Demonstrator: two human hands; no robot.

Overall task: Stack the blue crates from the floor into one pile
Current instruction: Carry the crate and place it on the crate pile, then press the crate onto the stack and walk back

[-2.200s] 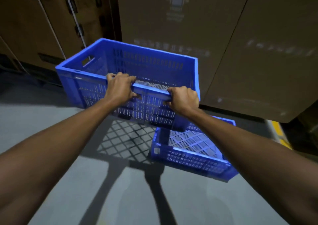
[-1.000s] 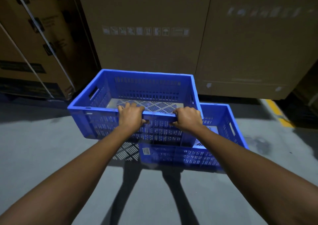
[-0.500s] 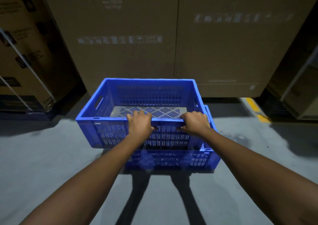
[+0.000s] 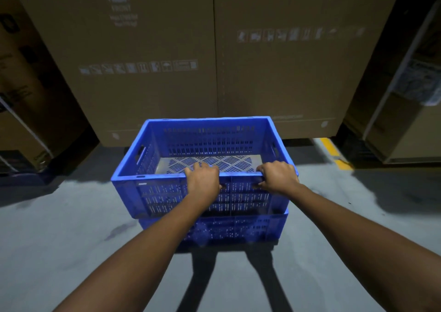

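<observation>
An empty blue slotted crate (image 4: 167, 192) sits on top of a second blue crate (image 4: 238, 230) that stands on the grey floor, and the two look nearly lined up. My left hand (image 4: 202, 182) grips the near rim of the upper crate left of its middle. My right hand (image 4: 278, 176) grips the same rim towards its right corner. Only the front wall of the lower crate shows; the rest is hidden under the upper one.
Tall cardboard boxes (image 4: 214, 56) form a wall right behind the crates. More boxes stand at the left (image 4: 28, 111) and right (image 4: 405, 120). A yellow floor line (image 4: 334, 154) runs at the right. Bare grey floor (image 4: 71, 240) lies in front and to both sides.
Both hands carried the upper crate to the right and down, from beside the lower crate to directly on top of it. The grip on the near rim stayed the same.
</observation>
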